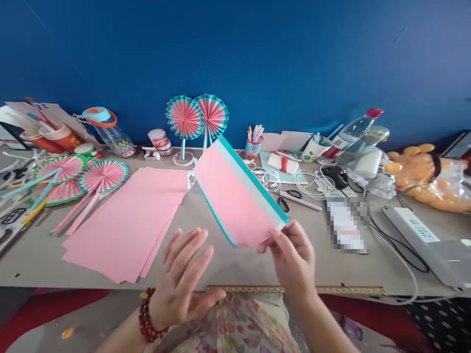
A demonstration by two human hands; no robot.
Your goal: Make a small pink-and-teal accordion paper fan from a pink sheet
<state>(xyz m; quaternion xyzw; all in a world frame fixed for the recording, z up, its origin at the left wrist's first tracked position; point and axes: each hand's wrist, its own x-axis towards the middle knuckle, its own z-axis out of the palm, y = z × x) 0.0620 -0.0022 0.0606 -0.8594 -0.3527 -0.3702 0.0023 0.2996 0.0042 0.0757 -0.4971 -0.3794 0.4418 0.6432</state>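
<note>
Pinching one corner of a teal-edged pink paper sheet (pixel 235 196) between thumb and fingers, my right hand (pixel 296 257) holds it tilted, the rest stretching up and leftward from my grip. My left hand (pixel 176 291) hovers left of that grip, fingers spread apart. Overlapping plain pink sheets (pixel 125 220) lie beyond it; two pleated round fans (pixel 184 116) stand farther back.

hands (pixel 184 279) 2 | standing fans (pixel 183 117) 2 | teal-edged sheet (pixel 235 201) 1
</note>
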